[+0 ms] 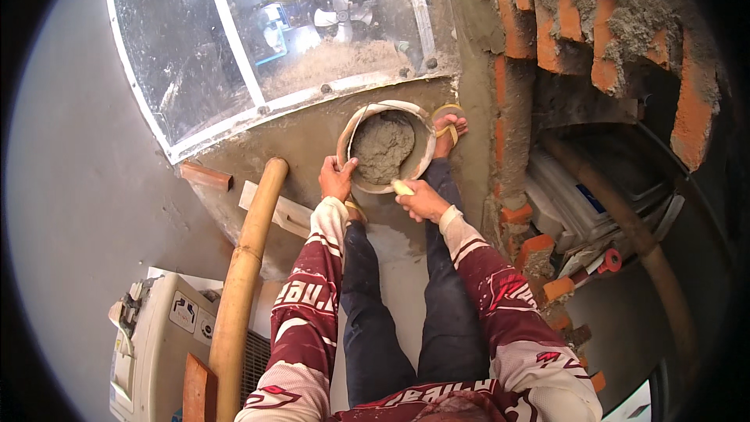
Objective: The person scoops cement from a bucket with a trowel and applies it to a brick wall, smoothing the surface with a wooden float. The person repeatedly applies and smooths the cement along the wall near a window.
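A round pale bucket (426, 144) holding wet grey mortar (384, 144) sits between my sandalled feet on a narrow cement-covered ledge (305, 113). My left hand (337, 178) is closed on the bucket's near left rim. At the bucket's near right side, my right hand (422, 202) grips a pale yellow tool handle (401, 187); the tool's other end is not visible, apparently in the mortar.
A white-framed window (253, 73) borders the ledge's far side. Broken brickwork (606, 27) juts out at right above a dark opening with a pole. At left lie a bamboo pole (246, 258), loose bricks (205, 174) and an air-conditioning unit (151, 352).
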Motion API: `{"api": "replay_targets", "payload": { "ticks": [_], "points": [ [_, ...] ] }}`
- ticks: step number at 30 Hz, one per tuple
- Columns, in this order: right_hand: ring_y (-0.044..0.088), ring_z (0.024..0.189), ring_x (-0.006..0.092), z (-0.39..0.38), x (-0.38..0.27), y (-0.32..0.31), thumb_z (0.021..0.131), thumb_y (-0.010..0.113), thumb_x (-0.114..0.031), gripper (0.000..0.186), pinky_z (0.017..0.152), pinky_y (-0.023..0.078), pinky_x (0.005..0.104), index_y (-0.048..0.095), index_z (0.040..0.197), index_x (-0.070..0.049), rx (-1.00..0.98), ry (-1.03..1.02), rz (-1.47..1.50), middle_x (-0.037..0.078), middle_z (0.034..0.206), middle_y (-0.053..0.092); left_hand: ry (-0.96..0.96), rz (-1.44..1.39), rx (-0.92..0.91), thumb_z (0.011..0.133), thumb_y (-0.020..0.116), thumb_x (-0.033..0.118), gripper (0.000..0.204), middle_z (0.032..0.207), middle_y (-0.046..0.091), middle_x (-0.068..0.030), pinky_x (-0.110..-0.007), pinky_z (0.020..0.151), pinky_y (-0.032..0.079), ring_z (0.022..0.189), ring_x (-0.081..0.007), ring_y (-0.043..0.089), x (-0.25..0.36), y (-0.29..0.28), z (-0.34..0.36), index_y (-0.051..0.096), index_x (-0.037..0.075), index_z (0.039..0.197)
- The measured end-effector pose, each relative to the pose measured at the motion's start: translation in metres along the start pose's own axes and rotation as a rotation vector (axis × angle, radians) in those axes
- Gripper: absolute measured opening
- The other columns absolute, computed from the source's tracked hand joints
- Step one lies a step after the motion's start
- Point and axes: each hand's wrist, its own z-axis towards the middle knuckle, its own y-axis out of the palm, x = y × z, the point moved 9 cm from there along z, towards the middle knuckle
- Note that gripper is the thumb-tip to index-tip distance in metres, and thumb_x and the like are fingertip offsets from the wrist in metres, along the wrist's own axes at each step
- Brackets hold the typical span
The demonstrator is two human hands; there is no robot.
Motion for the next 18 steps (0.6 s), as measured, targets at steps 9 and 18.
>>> {"api": "replay_targets", "payload": {
  "ticks": [9,18],
  "points": [
    [0.047,0.05,0.0091,0.011,0.029,0.048,0.1,0.051,-0.033,0.046,0.045,0.042,0.0239,0.045,0.137,-0.006,-0.408,0.033,1.21,0.002,0.077,0.056,-0.117,-0.156,-0.163,0.084,0.08,0.028,0.034,0.069,0.055,0.0,-0.025,0.049,0.044,0.057,-0.0083,0.05,-0.026,0.015,-0.003,0.059,0.002,0.085],
    [0.054,0.043,0.014,-0.086,0.031,0.002,0.102,0.043,-0.043,0.048,0.039,0.044,0.0266,0.052,0.129,-0.004,-0.084,-0.094,0.674,0.006,0.074,0.061,-0.021,0.01,-0.102,0.075,0.083,0.044,0.051,0.069,0.061,-0.0092,-0.036,0.066,0.049,0.066,-0.0197,0.06,-0.014,0.017,0.005,0.061,-0.001,0.083]
  ]
}}
